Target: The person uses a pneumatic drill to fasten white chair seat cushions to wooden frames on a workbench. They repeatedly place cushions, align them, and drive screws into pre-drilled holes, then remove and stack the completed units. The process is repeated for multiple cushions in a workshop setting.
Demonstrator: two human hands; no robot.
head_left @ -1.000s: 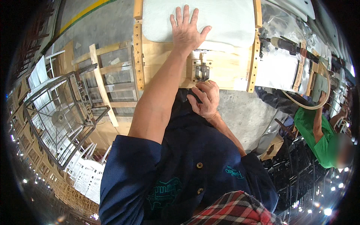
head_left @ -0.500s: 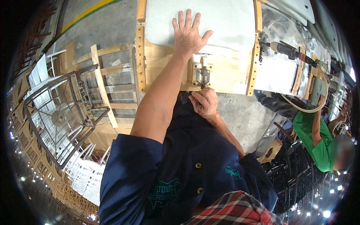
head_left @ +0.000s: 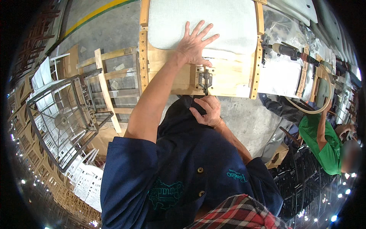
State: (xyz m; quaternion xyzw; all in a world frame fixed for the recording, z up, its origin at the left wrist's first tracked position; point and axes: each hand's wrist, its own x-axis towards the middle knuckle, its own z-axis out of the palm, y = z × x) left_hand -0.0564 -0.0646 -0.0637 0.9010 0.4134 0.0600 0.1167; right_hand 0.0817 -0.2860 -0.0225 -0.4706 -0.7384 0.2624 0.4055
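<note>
A pale, fabric-covered panel (head_left: 228,24) with rounded corners lies on a light wooden board (head_left: 236,72). My left hand (head_left: 192,46) rests with fingers spread over the panel's near edge, its thumb pointing to the right beside a metal toggle clamp (head_left: 205,79). That clamp is mounted at the middle of the board's near side. Close to my body, my right hand (head_left: 208,110) is curled around the end of the clamp's handle, which its fingers partly hide.
Drilled wooden rails (head_left: 143,61) flank the board. At right, a power tool (head_left: 286,50) with a hose lies on a plastic-covered surface near a person in green (head_left: 318,143). A floor fan (head_left: 63,120) and wooden slats (head_left: 105,84) stand at left.
My left hand has slid toward me, from the panel's middle to its near edge. My right hand has stayed at the clamp handle, shifting slightly toward me.
</note>
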